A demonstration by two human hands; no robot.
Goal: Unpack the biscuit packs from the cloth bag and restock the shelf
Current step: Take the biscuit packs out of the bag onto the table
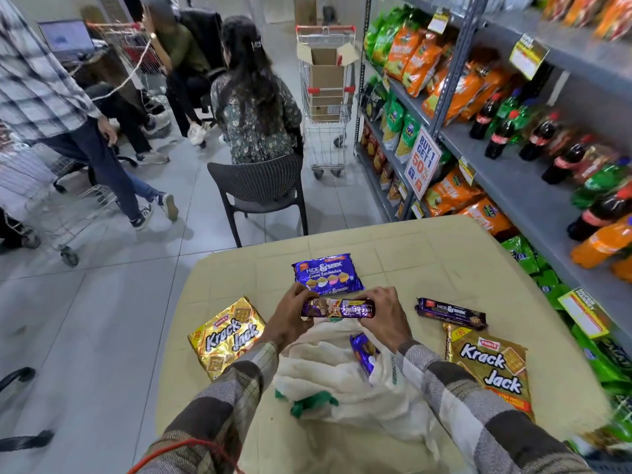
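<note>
Purple biscuit pack [338, 308], gold packs [226, 336] (red-lettered), white cloth bag [328, 364], plaid sleeves [232, 388].

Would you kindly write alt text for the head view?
Both hands, left hand and right hand, hold a slim purple biscuit pack above a white cloth bag on a beige table. Gold cracker packs and purple biscuit packs lie around it.

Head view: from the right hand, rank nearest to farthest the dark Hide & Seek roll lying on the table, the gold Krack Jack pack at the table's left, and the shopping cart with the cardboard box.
1. Dark Hide & Seek roll, on the table just right of the right hand.
2. Gold Krack Jack pack, on the table's left side, beyond the left hand.
3. Shopping cart, far up the aisle beside the shelving.
</note>
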